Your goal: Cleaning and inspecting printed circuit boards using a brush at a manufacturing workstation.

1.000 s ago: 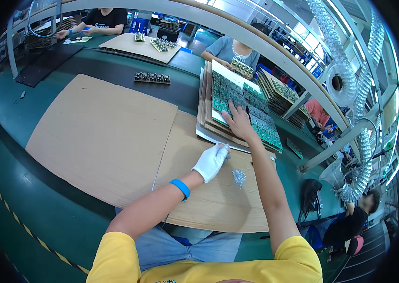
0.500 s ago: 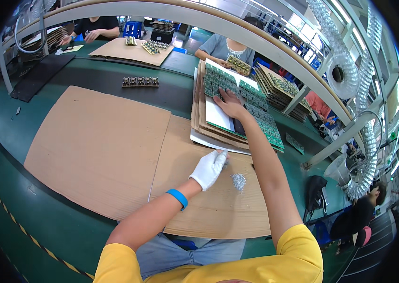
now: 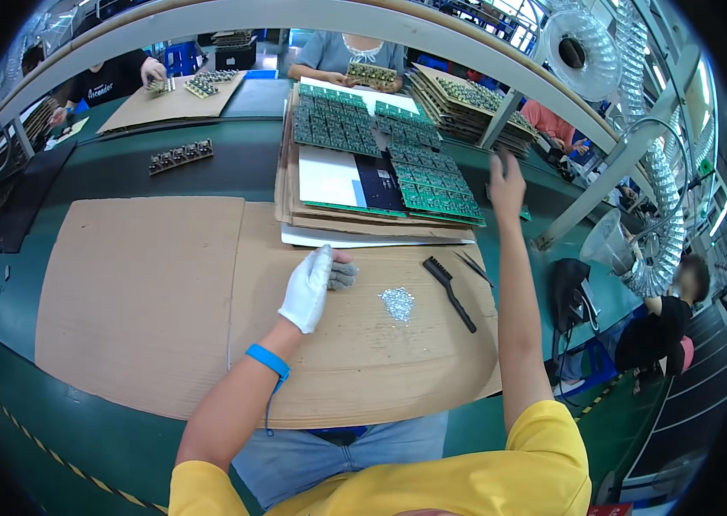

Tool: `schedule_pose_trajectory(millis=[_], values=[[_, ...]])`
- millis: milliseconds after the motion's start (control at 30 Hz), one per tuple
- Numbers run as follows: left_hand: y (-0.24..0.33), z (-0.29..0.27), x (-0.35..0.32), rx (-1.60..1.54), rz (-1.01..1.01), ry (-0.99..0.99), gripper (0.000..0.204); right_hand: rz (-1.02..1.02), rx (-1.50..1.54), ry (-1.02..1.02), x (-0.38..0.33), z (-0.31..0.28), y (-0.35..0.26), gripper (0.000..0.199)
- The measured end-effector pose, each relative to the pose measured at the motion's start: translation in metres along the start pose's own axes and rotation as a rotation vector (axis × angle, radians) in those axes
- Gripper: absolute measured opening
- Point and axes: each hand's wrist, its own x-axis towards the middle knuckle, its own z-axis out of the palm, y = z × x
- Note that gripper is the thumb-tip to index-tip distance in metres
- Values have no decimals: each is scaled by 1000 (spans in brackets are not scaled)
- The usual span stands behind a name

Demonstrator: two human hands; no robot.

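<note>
My left hand [image 3: 316, 285] wears a white glove with grey fingers. It hovers over the cardboard sheet [image 3: 148, 292], fingers curled together, with nothing visible in them. My bare right hand [image 3: 508, 182] is reaching beyond the right side of the board stack, its slightly blurred fingers apart. Beneath that wrist lies a small green circuit board [image 3: 526, 212], partly hidden. Green circuit board panels [image 3: 329, 120] lie on white paper and a dark sheet atop stacked cardboard [image 3: 290, 185]. On the near cardboard are a pile of small silvery parts [image 3: 397, 304], a black brush [image 3: 449, 292] and tweezers [image 3: 475, 268].
A strip of assembled boards [image 3: 181, 156] lies on the dark belt at left. A metal frame post [image 3: 566, 193] and clear ducting [image 3: 669, 241] stand at right. Across the table, a person holds a board [image 3: 371, 74]; another handles boards at far left.
My right hand has lifted off the green panels and moved right, past the stack. The view has shifted, uncovering the brush and tweezers. My left hand stays curled over the cardboard.
</note>
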Motion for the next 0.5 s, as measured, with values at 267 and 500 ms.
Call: schedule_pose_trajectory(millis=[267,500], values=[[-2,6,5,185,-24,-137,48,413,-729,-282,-15,21,170,81],[2,14,8,137,-24,-154,44,477,-798,-401,17,32,204,71]])
